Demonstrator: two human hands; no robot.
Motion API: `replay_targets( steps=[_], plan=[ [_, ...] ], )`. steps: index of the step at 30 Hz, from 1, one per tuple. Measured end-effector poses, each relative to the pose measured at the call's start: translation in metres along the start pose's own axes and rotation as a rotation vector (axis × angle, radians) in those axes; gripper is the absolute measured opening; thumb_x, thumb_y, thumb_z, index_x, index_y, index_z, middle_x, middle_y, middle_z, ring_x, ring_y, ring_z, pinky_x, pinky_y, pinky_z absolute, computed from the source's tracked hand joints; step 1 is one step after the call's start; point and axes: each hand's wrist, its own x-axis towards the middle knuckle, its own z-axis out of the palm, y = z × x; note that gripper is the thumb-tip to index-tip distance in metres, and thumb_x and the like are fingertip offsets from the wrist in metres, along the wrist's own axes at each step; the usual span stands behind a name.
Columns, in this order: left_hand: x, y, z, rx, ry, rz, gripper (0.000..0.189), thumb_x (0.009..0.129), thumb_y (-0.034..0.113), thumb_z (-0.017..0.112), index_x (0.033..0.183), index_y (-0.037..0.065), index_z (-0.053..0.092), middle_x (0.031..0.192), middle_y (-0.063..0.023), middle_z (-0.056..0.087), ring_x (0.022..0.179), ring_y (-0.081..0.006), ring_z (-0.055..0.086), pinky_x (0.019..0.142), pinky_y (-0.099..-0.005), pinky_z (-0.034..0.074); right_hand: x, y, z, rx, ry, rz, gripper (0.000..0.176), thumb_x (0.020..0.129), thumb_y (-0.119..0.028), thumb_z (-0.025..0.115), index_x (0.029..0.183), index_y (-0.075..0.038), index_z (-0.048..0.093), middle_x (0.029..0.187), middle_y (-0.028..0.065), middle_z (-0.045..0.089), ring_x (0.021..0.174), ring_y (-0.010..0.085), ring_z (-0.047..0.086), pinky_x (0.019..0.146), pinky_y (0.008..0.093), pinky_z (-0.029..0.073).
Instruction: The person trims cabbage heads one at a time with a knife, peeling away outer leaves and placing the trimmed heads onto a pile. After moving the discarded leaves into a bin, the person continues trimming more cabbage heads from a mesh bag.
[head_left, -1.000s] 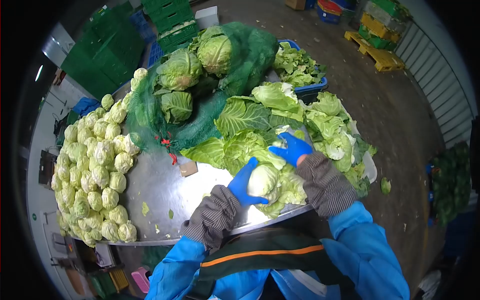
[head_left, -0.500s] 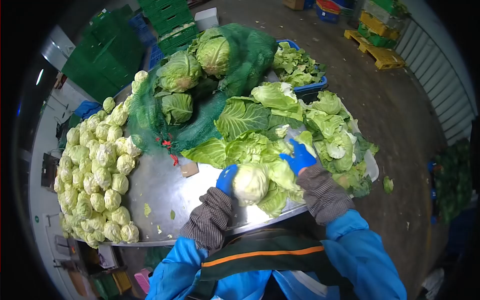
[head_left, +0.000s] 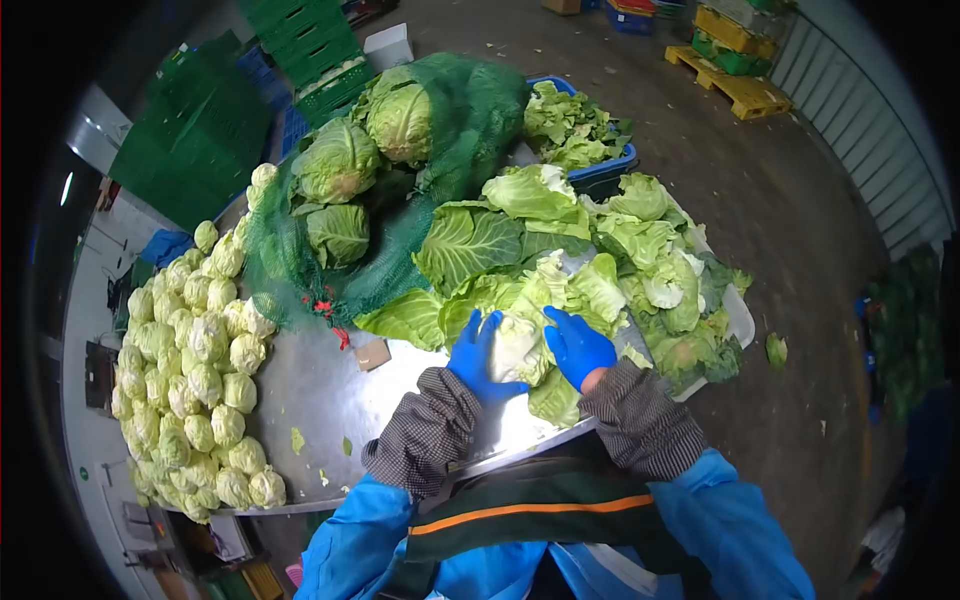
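A pale, trimmed cabbage (head_left: 516, 347) sits near the front edge of the metal table, cupped between my two blue-gloved hands. Spread around its left side, my left hand (head_left: 480, 360) has its thumb low and its fingers higher up. My right hand (head_left: 582, 348) is against the opposite side, fingertips at the cabbage's edge. Loose green leaves (head_left: 480, 245) lie behind and under the cabbage, one of them (head_left: 555, 398) just below my right hand.
Trimmed cabbages (head_left: 190, 370) are piled at the left. A green mesh bag (head_left: 390, 265) holds several untrimmed cabbages (head_left: 338, 160) at the back. Leaves (head_left: 670, 285) heap up at the right, and a blue crate (head_left: 628, 160) of leaves stands behind. A brown cardboard piece (head_left: 372, 355) lies mid-table.
My right hand has moved left and down from the leaves to the cabbage. My left hand has shifted slightly right, its fingers now spread around the cabbage. The camera view has turned slightly.
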Motion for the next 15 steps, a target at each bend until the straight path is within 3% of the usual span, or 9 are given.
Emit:
replay_targets(
  steps=[1,4,5,7,10,15],
  plan=[
    [0.002,-0.003,0.002,-0.050,0.012,-0.037,0.119,0.047,0.050,0.085,0.140,0.002,0.030,0.136,-0.0335,0.034,0.124,-0.0477,0.038,0.102,-0.0491,0.035,-0.007,-0.022,-0.021,-0.111,0.011,0.042,0.028,0.093,-0.030,0.048,0.116,-0.015,0.056,0.093,0.0166,0.060,0.076,0.0353,0.062,0.065,0.0440,0.050],
    [0.015,0.007,0.002,-0.015,0.010,-0.178,0.118,0.050,0.054,0.082,0.139,-0.002,0.029,0.125,-0.0355,0.043,0.114,-0.0461,0.049,0.095,-0.0457,0.043,-0.036,-0.024,-0.023,-0.301,-0.055,-0.063,0.020,0.092,-0.028,0.049,0.103,-0.014,0.058,0.080,0.0133,0.059,0.065,0.0337,0.061,0.056,0.0429,0.049],
    [0.022,0.014,0.004,0.006,-0.008,-0.249,0.118,0.051,0.055,0.081,0.139,-0.003,0.028,0.122,-0.0359,0.044,0.112,-0.0458,0.051,0.094,-0.0451,0.045,-0.046,-0.027,-0.020,-0.379,0.012,-0.100,0.014,0.090,-0.026,0.050,0.091,-0.013,0.056,0.072,0.0113,0.058,0.056,0.0308,0.060,0.047,0.0415,0.048],
    [0.037,0.022,0.006,0.081,-0.054,-0.336,0.120,0.054,0.063,0.076,0.140,-0.005,0.025,0.113,-0.0366,0.049,0.104,-0.0447,0.056,0.088,-0.0433,0.049,-0.048,-0.020,-0.009,-0.464,0.013,-0.014,0.012,0.089,-0.024,0.051,0.089,-0.013,0.055,0.071,0.0118,0.058,0.054,0.0294,0.060,0.045,0.0417,0.047],
    [0.062,0.040,-0.001,0.191,-0.267,-0.453,0.123,0.054,0.064,0.075,0.141,-0.005,0.023,0.114,-0.0366,0.048,0.103,-0.0442,0.056,0.088,-0.0431,0.049,-0.038,-0.009,-0.007,-0.525,0.027,0.038,0.007,0.084,-0.016,0.050,0.088,-0.011,0.054,0.070,0.0111,0.059,0.056,0.0271,0.064,0.046,0.0390,0.051],
    [0.067,0.049,0.000,0.168,-0.285,-0.491,0.122,0.057,0.062,0.074,0.142,-0.005,0.018,0.120,-0.0373,0.042,0.110,-0.0449,0.052,0.095,-0.0438,0.043,-0.003,0.012,-0.009,-0.485,0.028,0.129,0.007,0.086,-0.015,0.050,0.089,-0.010,0.054,0.077,0.0140,0.062,0.063,0.0287,0.066,0.050,0.0402,0.052]
  ],
)
